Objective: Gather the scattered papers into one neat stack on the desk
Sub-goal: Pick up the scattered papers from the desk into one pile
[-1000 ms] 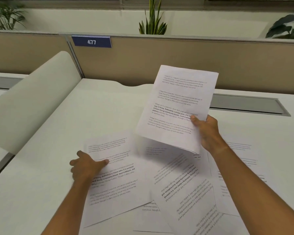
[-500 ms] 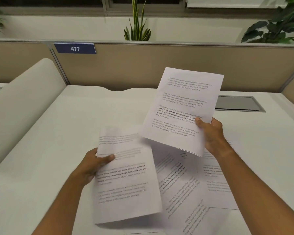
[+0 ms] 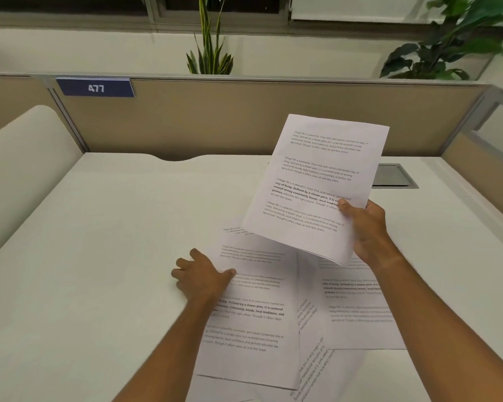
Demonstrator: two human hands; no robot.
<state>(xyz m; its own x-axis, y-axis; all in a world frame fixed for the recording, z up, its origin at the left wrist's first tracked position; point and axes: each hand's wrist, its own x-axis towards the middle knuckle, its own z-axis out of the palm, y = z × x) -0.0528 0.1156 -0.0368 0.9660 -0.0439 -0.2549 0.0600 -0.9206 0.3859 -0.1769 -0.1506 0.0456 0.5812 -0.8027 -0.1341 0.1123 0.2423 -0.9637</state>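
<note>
My right hand (image 3: 365, 227) is raised above the desk and grips a few printed sheets (image 3: 317, 181) by their lower right corner, tilted towards me. My left hand (image 3: 201, 275) pinches the left edge of another printed sheet (image 3: 253, 317), thumb on top. That sheet rests low over the other papers. A further sheet (image 3: 357, 309) lies flat to its right, under my right forearm. A turned sheet (image 3: 317, 361) pokes out from beneath them near the front edge.
The white desk (image 3: 99, 227) is bounded at the back by a beige partition (image 3: 244, 117) with a blue 477 label (image 3: 96, 87). A curved white divider (image 3: 24, 158) stands left, and a grey cable hatch (image 3: 395, 176) sits back right.
My left hand picked a sheet up by its left edge and carried it right, lowering it onto the other papers. My right hand kept its sheets raised.
</note>
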